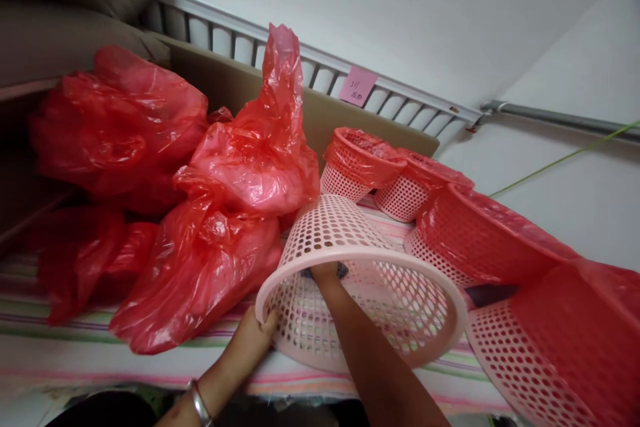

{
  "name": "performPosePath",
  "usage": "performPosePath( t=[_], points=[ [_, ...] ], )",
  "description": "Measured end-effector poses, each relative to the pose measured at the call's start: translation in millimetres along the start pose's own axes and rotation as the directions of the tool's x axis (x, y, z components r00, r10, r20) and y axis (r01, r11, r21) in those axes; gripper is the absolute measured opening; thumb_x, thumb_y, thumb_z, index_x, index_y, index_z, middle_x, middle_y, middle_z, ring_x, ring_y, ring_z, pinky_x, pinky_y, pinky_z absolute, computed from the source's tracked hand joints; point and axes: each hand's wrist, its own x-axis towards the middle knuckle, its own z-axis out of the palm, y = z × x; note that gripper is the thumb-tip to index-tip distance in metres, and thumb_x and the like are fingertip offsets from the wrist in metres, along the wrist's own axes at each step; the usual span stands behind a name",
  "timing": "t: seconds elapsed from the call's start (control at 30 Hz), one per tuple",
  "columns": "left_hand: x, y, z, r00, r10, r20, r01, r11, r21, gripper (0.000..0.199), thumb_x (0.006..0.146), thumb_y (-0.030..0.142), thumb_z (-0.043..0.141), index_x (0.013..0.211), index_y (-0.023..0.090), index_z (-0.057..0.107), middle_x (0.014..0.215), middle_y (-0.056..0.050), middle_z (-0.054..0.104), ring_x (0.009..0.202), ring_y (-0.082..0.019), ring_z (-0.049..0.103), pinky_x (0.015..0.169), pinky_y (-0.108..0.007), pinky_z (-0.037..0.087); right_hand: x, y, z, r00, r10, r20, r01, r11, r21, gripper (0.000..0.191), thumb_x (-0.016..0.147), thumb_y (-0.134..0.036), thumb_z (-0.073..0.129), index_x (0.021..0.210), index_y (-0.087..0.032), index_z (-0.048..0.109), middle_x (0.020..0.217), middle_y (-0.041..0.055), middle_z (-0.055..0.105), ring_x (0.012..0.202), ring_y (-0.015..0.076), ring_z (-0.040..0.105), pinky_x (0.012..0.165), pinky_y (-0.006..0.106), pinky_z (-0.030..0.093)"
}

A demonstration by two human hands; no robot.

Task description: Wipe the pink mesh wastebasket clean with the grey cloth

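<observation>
While my left hand (270, 321) steadies the pink basket (340, 225) at its rim, my right hand (325, 271) reaches deep inside it with a dark cloth (343, 271). From my end of the feed, the basket lies tilted on its side on the striped sheet (75, 355), mouth toward me, between the red bags (250, 173) and the lined baskets (525, 360). On the left, the thumb shows at the edge and the fingers look closed around the rim, though most of them are hidden. On the right, the knuckles and the basket wall hide the fingertips, so I cannot tell whether they are pinched on the cloth or spread over it; I only see the cloth under and beside the hand. As for how things stand, I count four lined baskets along my right, each upright with red plastic folded over its rim, while the basket I am handling is bare, with no plastic in or over it. How much of its inside the cloth has touched, I can't judge from here. Off to my left the red bags sit bunched together, bulging, one with its top drawn up into a tall peak; what they hold is too blurred by the plastic for me to say. A pink note (359, 85) hangs on the railing (220, 15) behind.
</observation>
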Motion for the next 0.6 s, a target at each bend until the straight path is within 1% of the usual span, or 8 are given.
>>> performPosePath(
  t=[0.07,0.13,0.23,0.33,0.4,0.47,0.5,0.6],
  points=[
    [2,-12,1.4,0.999,0.005,-0.039,-0.007,0.999,-0.048,0.04,0.08,0.031,0.048,0.112,0.01,0.059,0.116,-0.014,0.066,0.123,-0.028,0.048,0.107,-0.042,0.033,-13,-4,-7,1.0,0.007,0.009,-0.006,1.0,-0.011,0.026,0.088,-0.024,0.046,0.11,-0.018,0.058,0.116,0.0119,0.057,0.111,0.0242,0.049,0.094,0.039,0.037],
    [3,-22,3.6,0.997,0.024,-0.068,-0.03,0.997,-0.077,0.048,0.078,0.029,0.049,0.12,0.007,0.053,0.128,-0.016,0.058,0.123,-0.027,0.048,0.108,-0.042,0.032,-38,-12,-14,1.0,0.022,0.021,-0.022,0.999,-0.025,0.029,0.083,-0.024,0.049,0.109,-0.016,0.059,0.104,0.013,0.062,0.102,0.0257,0.055,0.086,0.037,0.041],
    [4,-29,5.3,0.996,0.055,-0.074,-0.062,0.993,-0.096,0.048,0.078,0.029,0.049,0.119,0.006,0.053,0.127,-0.017,0.058,0.123,-0.027,0.049,0.109,-0.042,0.032,-92,-26,-24,0.999,0.029,0.033,-0.028,0.999,-0.038,0.033,0.076,-0.024,0.053,0.108,-0.016,0.059,0.092,0.0111,0.065,0.089,0.0259,0.058,0.076,0.035,0.044],
    [3,-27,5.2,0.994,0.076,-0.073,-0.084,0.989,-0.121,0.043,0.078,0.031,0.05,0.116,0.011,0.056,0.124,-0.013,0.061,0.123,-0.026,0.049,0.108,-0.041,0.032,-149,-35,-31,0.998,-0.004,0.065,0.003,1.0,0.017,0.034,0.072,-0.022,0.054,0.106,-0.021,0.058,0.096,0.009,0.064,0.092,0.0255,0.057,0.08,0.034,0.042],
    [2,-25,5.5,0.994,0.07,-0.079,-0.079,0.989,-0.127,0.043,0.077,0.032,0.051,0.113,0.011,0.058,0.121,-0.014,0.063,0.121,-0.027,0.05,0.108,-0.042,0.033,-174,-36,-33,0.995,-0.043,0.085,0.037,0.997,0.073,0.034,0.071,-0.021,0.053,0.105,-0.023,0.058,0.099,0.0079,0.063,0.095,0.0256,0.056,0.083,0.034,0.04],
    [2,-24,6.3,0.995,0.055,-0.083,-0.066,0.989,-0.131,0.043,0.076,0.033,0.051,0.11,0.01,0.059,0.117,-0.015,0.065,0.12,-0.027,0.051,0.106,-0.042,0.035,-183,-33,-33,0.993,-0.07,0.091,0.06,0.992,0.11,0.034,0.07,-0.02,0.053,0.104,-0.024,0.058,0.099,0.007,0.063,0.096,0.025,0.056,0.084,0.033,0.04],
    [2,-24,6.8,0.995,0.049,-0.083,-0.059,0.989,-0.133,0.042,0.076,0.033,0.051,0.109,0.009,0.059,0.115,-0.015,0.066,0.12,-0.028,0.051,0.106,-0.042,0.036,-181,-31,-33,0.994,-0.063,0.089,0.052,0.992,0.116,0.034,0.071,-0.019,0.052,0.103,-0.024,0.058,0.098,0.0068,0.063,0.094,0.0245,0.056,0.083,0.032,0.04],
    [2,-23,7.7,0.995,0.057,-0.082,-0.068,0.988,-0.137,0.04,0.074,0.031,0.052,0.108,0.012,0.061,0.115,-0.012,0.067,0.118,-0.027,0.052,0.105,-0.04,0.037,-151,-27,-28,0.999,0.002,0.05,-0.006,0.997,0.075,0.035,0.073,-0.02,0.051,0.108,-0.022,0.057,0.095,0.0075,0.064,0.091,0.0233,0.058,0.078,0.03,0.041]
  ],
)
